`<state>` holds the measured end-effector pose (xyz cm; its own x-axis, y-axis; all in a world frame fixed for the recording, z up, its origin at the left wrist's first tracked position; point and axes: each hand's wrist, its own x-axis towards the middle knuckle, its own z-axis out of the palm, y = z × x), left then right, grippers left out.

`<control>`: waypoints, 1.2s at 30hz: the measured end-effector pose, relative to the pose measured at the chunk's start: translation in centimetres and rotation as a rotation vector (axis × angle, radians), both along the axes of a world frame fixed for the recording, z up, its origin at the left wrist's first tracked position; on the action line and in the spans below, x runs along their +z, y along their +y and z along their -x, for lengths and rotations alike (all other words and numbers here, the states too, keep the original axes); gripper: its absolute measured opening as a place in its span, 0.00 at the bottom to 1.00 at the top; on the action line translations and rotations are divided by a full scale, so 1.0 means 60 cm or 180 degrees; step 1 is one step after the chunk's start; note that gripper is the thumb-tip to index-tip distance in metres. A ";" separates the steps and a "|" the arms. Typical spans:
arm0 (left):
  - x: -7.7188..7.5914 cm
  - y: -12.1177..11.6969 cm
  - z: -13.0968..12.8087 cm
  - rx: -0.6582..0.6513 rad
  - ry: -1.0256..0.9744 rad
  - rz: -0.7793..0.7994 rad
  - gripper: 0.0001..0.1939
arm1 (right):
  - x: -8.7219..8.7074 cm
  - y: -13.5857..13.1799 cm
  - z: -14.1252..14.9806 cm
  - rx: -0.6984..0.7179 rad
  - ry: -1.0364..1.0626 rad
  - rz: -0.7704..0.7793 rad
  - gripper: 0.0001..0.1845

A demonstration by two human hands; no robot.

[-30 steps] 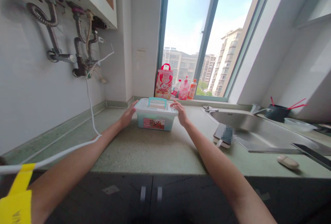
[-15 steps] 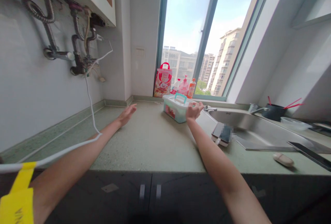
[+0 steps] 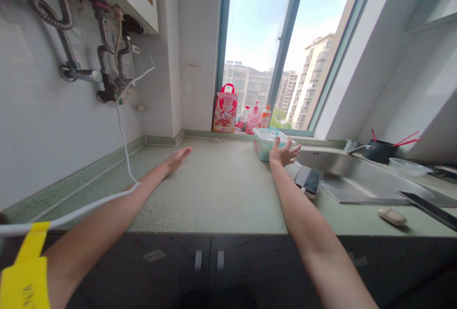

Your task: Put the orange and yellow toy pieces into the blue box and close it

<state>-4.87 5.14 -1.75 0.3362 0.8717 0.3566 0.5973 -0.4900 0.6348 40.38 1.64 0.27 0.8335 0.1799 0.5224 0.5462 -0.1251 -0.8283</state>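
Observation:
A small pale-teal plastic box (image 3: 263, 141) with a clear lid and a teal handle stands at the back of the green counter (image 3: 221, 190), close to the window sill and the sink's left edge. My right hand (image 3: 283, 153) is just in front of it with the fingers spread, touching or nearly touching its near side. My left hand (image 3: 178, 158) lies flat and open, palm down, over the counter far to the left of the box, holding nothing.
A steel sink (image 3: 360, 175) with a tap sits to the right. A phone (image 3: 310, 181) lies at its edge, a knife (image 3: 428, 208) and a small pale object (image 3: 392, 215) nearer. A red bag (image 3: 224, 114) and bottles (image 3: 255, 119) stand on the sill. A white cable (image 3: 123, 147) hangs from wall pipes.
The box has gone from the middle of the counter to the back right by the sink. My right hand pushed it there and has opened; my left hand let go and stayed.

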 end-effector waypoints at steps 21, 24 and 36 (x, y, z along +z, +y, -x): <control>-0.014 0.014 0.002 -0.0150 -0.0043 0.0111 0.49 | 0.030 0.007 0.038 0.1494 -0.2594 0.0326 0.29; -0.014 0.017 0.004 -0.0120 0.0000 0.0069 0.48 | 0.031 0.000 0.053 0.1936 -0.2933 0.0421 0.26; -0.021 0.025 -0.001 -0.0133 0.0794 -0.0347 0.33 | -0.069 0.028 0.156 0.3850 -0.2535 0.1788 0.20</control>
<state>-4.79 6.62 -3.00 0.4603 0.8162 0.3491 0.7065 -0.5749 0.4127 31.03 3.34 -3.84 -0.3979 0.8343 0.3815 0.8081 0.5156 -0.2848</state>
